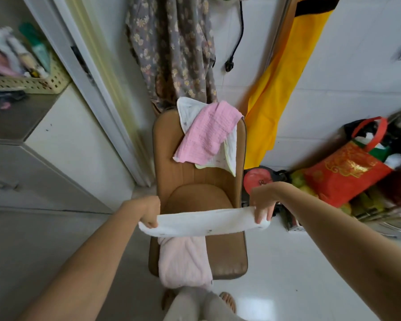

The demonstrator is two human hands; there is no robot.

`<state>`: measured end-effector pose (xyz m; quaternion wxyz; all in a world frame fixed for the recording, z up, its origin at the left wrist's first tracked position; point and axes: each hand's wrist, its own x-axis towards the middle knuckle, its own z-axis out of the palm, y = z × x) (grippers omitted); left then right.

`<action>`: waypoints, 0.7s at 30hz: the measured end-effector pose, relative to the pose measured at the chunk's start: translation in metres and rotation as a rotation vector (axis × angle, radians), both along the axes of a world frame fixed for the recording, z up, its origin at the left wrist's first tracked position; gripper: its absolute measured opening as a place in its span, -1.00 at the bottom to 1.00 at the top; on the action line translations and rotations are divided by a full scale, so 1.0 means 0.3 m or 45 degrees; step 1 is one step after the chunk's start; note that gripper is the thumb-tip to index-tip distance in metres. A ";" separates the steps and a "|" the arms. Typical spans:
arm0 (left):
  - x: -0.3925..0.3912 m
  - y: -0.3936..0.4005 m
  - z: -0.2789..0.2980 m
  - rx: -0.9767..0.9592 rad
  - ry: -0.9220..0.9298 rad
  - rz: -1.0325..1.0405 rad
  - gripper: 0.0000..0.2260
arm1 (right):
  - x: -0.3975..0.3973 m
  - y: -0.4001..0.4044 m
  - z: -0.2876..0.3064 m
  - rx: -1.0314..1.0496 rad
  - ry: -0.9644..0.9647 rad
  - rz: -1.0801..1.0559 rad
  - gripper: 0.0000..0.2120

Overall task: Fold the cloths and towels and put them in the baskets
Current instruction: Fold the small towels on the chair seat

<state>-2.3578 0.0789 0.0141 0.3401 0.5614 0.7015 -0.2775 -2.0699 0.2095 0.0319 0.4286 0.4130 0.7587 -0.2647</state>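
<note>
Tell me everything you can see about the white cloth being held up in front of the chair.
The white cloth is a soft, thin-looking fabric with a few small dark specks, gathered into a long horizontal band. It is stretched in the air above the seat of the brown chair. The left hand grips one end and the right hand grips the other, fingers curled over it. Below it, a pale pink towel lies on the seat.

Both hands (206,214) grip a white cloth (204,222) above a chair (195,181).
</note>
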 end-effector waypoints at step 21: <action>-0.099 0.149 -0.739 0.308 0.016 0.344 -0.80 | -0.211 0.168 -0.779 0.509 0.151 -0.361 -0.81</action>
